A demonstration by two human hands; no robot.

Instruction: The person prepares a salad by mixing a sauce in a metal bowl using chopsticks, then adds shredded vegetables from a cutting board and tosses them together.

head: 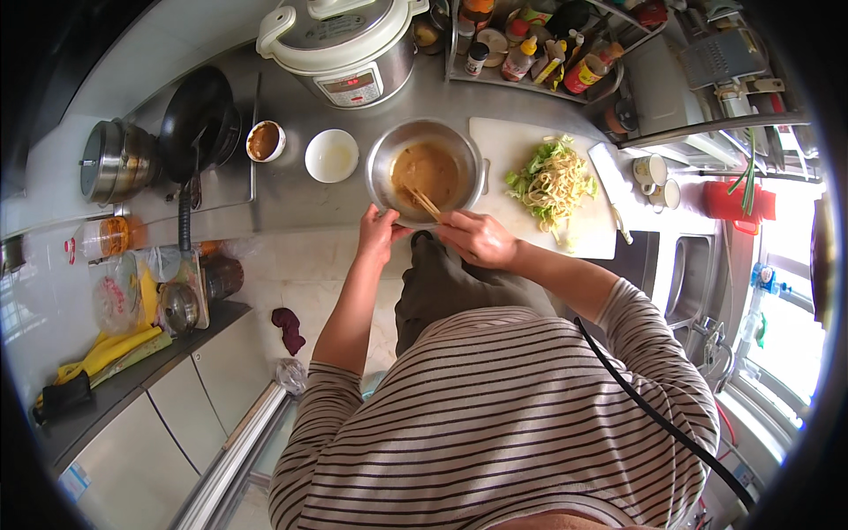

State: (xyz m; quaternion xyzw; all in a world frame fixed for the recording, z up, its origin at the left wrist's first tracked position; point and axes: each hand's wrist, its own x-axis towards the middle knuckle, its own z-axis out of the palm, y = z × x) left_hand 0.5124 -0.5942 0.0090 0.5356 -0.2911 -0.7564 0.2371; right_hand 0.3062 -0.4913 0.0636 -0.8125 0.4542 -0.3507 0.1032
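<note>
A stainless steel mixing bowl (475,149) with brownish liquid stands near the counter's front edge. My left hand (379,233) grips its near left rim. Wooden chopsticks (424,201) are held in my right hand (478,238), their tips in the liquid. Left of the bowl are a white bowl (331,156) with a little pale liquid and a small cup of brown paste (265,141). On the right, a white cutting board (493,136) bears a pile of shredded lettuce and pale strips (555,182). A cleaver (606,179) lies along the board's right side.
An electric pressure cooker (351,59) stands behind the bowls. A black wok (192,126) and steel pot (109,162) are at the left. A rack of condiment bottles (523,83) stands at the back right, with mugs (649,170) and a sink (689,278) at the right.
</note>
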